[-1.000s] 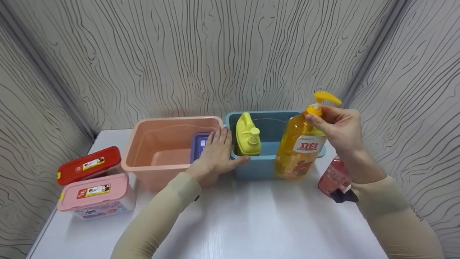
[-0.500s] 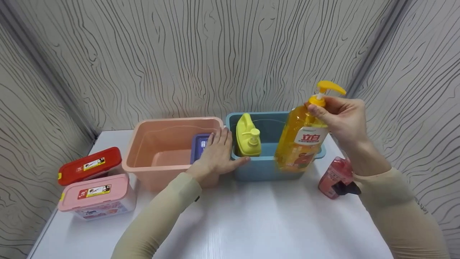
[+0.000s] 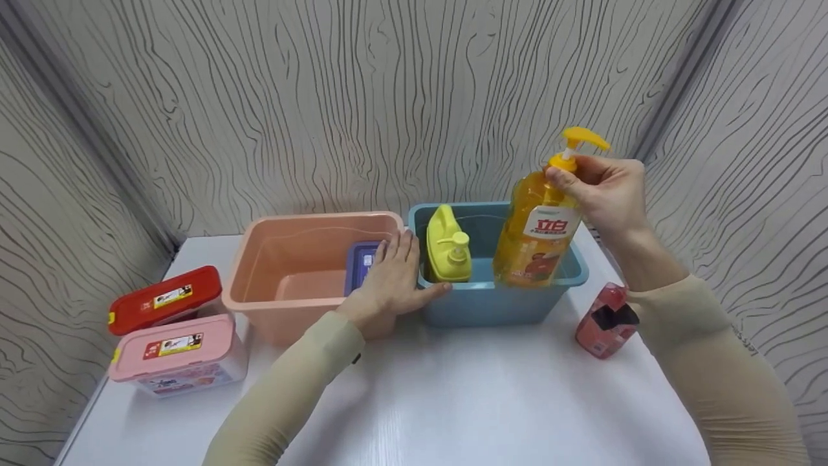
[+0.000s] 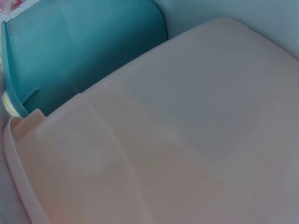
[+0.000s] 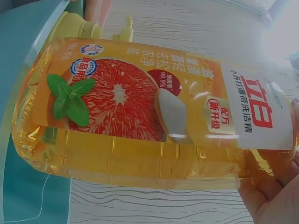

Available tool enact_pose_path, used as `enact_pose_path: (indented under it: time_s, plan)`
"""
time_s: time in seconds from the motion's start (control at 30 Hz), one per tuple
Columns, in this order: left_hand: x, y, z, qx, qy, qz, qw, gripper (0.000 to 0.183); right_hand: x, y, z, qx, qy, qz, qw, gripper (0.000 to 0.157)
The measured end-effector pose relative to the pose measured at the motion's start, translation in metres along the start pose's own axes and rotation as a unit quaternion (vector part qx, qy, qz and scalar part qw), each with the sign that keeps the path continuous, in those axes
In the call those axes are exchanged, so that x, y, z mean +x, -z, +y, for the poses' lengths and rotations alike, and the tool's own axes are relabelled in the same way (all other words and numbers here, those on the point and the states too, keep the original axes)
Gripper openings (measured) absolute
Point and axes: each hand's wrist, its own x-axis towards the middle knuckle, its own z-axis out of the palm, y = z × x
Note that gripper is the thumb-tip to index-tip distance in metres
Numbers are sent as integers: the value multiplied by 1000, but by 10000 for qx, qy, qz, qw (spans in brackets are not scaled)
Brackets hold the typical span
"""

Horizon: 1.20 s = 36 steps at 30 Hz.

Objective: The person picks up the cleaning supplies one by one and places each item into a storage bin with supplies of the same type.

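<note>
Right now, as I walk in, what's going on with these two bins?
A person's right hand grips a pump bottle of dish soap by its neck, holding it up at the blue bin, slightly tilted. The left hand rests on the rim of the peach bin. A yellow pump jug is inside the blue bin; a purple box is in the peach one. Red-lidded and pink-lidded boxes sit to the left, a pink bottle to the right.
</note>
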Motion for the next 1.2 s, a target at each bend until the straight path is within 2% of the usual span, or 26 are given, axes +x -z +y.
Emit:
enact_pose_path:
  time_s: [0.23,0.4,0.63,0.77,1.2]
  plan:
    - [0,0,-1,-37,20,-2,10000,128,12,-3,4,-64,-47,90,9999,40]
    - [1,0,-1,28,-51,49,10000,127,19,-6,11,191,-7,85,9998,43]
    - [0,2,-1,73,-73,37,9999,127,28,-9,25,-348,122,26,9993,45]
    - [-1,3,-1,115,-67,63,9999,127,32,-14,32,-344,184,67,9992,43]
    - [0,1,0,117,-51,12,9999,128,43,-23,59,-337,-174,192,9991,47]
